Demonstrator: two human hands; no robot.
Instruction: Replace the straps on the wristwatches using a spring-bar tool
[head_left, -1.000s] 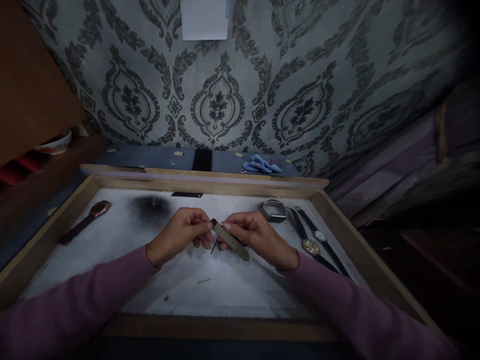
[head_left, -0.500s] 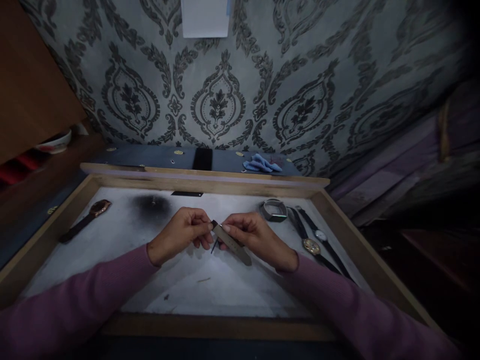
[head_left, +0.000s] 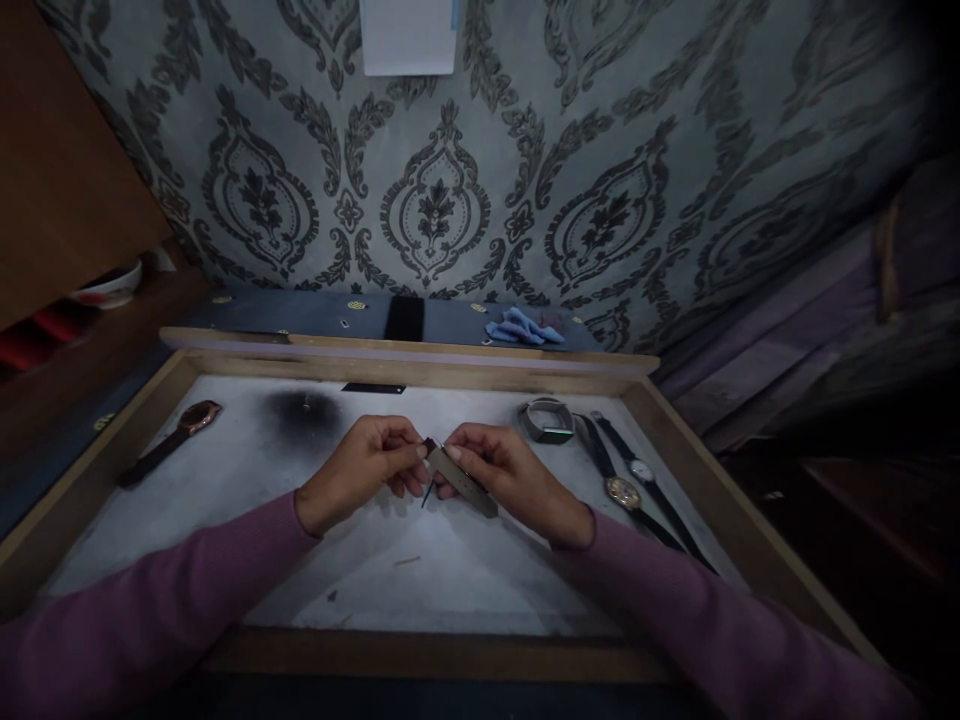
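Observation:
Over the middle of the wooden tray, both hands meet at a grey-brown watch strap (head_left: pixel 466 484) with small holes along it. My right hand (head_left: pixel 517 478) is closed on the strap, thumb on its upper end, while its free end slants down to the right. My left hand (head_left: pixel 375 462) pinches the small dark piece at the strap's top end. A thin dark rod (head_left: pixel 428 493) sticks out below the fingers; which fingers hold it is hidden. Whether a watch case is attached cannot be made out.
The raised wooden tray (head_left: pixel 450 655) frames the work. A brown watch (head_left: pixel 196 416) lies left; right are a grey-band watch (head_left: pixel 550 420), a gold-faced watch (head_left: pixel 622 492) and a white-faced watch (head_left: pixel 642 470). A black flat piece (head_left: pixel 373 388) and a thin brown sliver (head_left: pixel 408 561) lie inside. Behind is a blue cloth (head_left: pixel 523 326).
The strap has tilted slightly, its free end rising a little and turning more edge-on. Both hands stay nearly in place.

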